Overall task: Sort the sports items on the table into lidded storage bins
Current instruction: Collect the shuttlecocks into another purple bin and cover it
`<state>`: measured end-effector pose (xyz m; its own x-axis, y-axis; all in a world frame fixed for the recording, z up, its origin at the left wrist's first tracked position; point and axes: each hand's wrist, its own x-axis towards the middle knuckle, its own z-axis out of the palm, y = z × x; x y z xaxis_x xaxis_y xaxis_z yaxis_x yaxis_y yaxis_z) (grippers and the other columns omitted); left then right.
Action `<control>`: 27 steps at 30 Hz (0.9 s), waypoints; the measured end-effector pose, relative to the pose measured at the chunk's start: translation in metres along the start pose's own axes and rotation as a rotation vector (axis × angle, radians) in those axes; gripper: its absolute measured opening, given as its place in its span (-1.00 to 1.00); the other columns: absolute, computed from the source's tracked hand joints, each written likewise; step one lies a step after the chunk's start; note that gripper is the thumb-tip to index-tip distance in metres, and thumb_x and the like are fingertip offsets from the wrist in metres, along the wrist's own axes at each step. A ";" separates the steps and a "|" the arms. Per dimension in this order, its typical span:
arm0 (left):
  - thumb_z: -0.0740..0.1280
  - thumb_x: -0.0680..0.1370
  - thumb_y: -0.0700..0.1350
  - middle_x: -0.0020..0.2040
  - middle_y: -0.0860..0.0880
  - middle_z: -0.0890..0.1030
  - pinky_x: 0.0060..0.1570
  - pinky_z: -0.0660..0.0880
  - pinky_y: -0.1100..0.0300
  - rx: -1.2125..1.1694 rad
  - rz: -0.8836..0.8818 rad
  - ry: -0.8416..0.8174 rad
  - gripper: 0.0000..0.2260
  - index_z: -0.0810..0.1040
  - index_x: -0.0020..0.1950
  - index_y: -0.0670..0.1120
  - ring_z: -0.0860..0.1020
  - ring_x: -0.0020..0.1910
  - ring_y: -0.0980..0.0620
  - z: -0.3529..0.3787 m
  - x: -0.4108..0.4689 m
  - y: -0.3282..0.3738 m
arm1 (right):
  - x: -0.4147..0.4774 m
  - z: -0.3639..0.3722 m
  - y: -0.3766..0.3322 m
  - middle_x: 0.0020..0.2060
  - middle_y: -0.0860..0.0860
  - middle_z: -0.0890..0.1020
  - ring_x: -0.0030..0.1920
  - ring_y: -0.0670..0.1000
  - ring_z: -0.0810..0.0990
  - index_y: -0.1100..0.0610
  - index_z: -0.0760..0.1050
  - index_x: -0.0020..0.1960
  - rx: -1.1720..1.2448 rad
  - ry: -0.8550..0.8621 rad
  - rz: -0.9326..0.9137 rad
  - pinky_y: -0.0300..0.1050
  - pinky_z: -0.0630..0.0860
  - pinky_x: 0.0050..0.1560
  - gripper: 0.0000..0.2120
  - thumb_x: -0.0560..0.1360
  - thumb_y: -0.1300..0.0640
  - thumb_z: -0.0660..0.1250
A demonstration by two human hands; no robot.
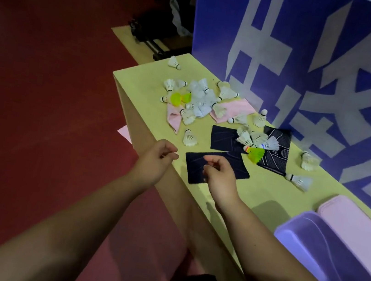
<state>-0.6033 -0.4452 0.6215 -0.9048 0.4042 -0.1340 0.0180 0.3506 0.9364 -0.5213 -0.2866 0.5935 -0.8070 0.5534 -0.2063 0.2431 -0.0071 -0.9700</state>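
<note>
Several white shuttlecocks (190,138) lie scattered on the yellow-green table (258,192), with two neon-green ones (255,154) among them. Pink cloths (232,109) lie under the far pile. Dark navy cloths lie nearer: one flat piece (193,169) sits right under my right hand (218,177), whose fingers are loosely curled and hold nothing. My left hand (156,160) hovers at the table's near edge, fingers loosely curled, empty. A purple bin (313,246) and a pink bin (359,229) stand at the right end of the table.
A blue panel with large white characters (311,63) rises right behind the table. Red floor (42,95) spreads to the left. A pink cloth (125,131) lies on the floor beside the table. Dark equipment (148,31) sits at the far end.
</note>
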 end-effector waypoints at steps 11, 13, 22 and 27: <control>0.30 0.59 -0.13 -0.06 0.01 0.56 -0.18 0.53 0.14 0.032 -0.080 -0.206 -0.89 0.49 -0.08 0.08 0.57 -0.14 0.05 0.032 0.144 -0.013 | 0.119 0.008 0.009 -0.17 -0.03 0.55 -0.29 -0.04 0.46 0.02 0.54 -0.02 -0.100 0.112 0.070 -0.18 0.39 -0.29 -0.71 0.51 0.37 0.19; 0.30 0.59 -0.14 -0.03 0.02 0.59 -0.14 0.54 0.08 0.050 -0.086 -0.201 -0.87 0.49 -0.11 0.08 0.58 -0.10 0.00 0.029 0.172 -0.010 | 0.147 0.014 0.011 -0.13 -0.05 0.53 -0.21 -0.05 0.49 0.01 0.53 -0.03 -0.148 0.092 0.060 -0.26 0.40 -0.28 -0.67 0.46 0.42 0.20; 0.28 0.57 -0.21 0.06 0.00 0.61 0.09 0.46 0.11 0.231 -0.083 -0.166 -0.85 0.61 0.07 -0.06 0.55 0.04 0.00 0.010 0.298 -0.021 | 0.255 0.052 0.035 0.16 0.06 0.48 0.08 0.05 0.53 0.04 0.47 0.30 -0.626 -0.246 0.042 -0.11 0.47 0.03 -0.60 0.48 0.26 0.37; 0.33 0.55 -0.11 0.17 -0.08 0.61 0.17 0.44 0.12 0.458 -0.120 -0.164 -0.77 0.59 0.19 -0.10 0.56 0.14 -0.06 0.040 0.343 -0.051 | 0.278 0.066 0.067 0.20 0.05 0.49 0.18 0.09 0.51 -0.01 0.41 0.36 -0.785 -0.307 0.076 0.00 0.48 0.19 -0.57 0.50 0.13 0.33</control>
<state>-0.8977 -0.2909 0.5145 -0.8335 0.4535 -0.3156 0.1365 0.7225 0.6777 -0.7646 -0.1879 0.4626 -0.8559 0.3237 -0.4033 0.5148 0.6081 -0.6043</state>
